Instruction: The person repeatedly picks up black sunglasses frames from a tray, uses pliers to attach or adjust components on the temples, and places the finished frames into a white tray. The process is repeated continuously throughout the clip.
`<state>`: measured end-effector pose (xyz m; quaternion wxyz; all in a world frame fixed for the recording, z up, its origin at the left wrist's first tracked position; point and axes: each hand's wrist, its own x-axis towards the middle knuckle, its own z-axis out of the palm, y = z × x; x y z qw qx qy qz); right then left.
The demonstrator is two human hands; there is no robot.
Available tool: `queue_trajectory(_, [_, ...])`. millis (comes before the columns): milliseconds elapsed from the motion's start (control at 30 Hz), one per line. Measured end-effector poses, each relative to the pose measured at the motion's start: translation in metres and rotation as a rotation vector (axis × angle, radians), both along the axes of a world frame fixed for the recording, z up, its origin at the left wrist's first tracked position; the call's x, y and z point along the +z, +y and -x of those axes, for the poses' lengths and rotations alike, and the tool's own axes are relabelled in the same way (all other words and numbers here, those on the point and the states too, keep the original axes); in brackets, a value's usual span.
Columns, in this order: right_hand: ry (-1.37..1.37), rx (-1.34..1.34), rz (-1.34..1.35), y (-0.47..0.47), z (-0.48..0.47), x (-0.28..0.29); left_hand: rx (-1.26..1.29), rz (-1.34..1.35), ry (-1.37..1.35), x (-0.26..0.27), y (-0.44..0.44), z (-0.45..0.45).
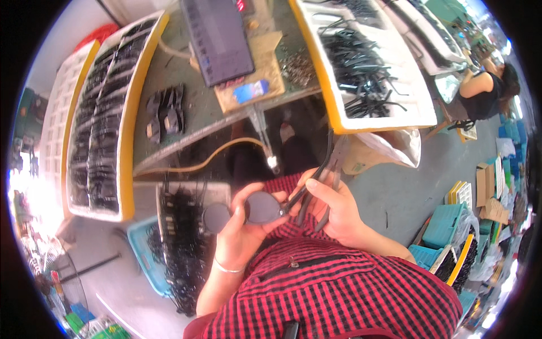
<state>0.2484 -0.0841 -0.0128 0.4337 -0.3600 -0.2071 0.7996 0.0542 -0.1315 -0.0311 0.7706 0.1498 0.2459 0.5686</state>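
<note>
A pair of dark-lensed round sunglasses [262, 207] is held by the front in my left hand [235, 237], with the fingers around the lens rims. My right hand [341, 207] pinches a thin black temple arm [300, 195] between thumb and fingers, its lower end meeting the hinge side of the frame. Whether the temple is fastened there cannot be told. A pair of metal pliers [338, 159] also rests in my right hand, jaws pointing up and handles running down across the palm.
A white foam tray [417, 114] of loose black temples stands ahead right, on the workbench [199, 133]. Another tray [127, 186] with rows of sunglasses is at left. Sunglasses [167, 112] and a pile of small metal parts [298, 68] lie between. Blue crate [148, 258] lower left; seated person [482, 91] far right.
</note>
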Motion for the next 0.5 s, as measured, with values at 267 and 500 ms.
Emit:
queue_trajectory(267, [-0.174, -0.056, -0.369, 0.065, -0.005, 0.063, 0.293, -0.143, -0.362, 0.038, 0.033, -0.003])
queue_trajectory(500, [-0.245, -0.408, -0.161, 0.246, -0.052, 0.075, 0.537, -0.384, 0.137, 0.08, 0.029, 0.017])
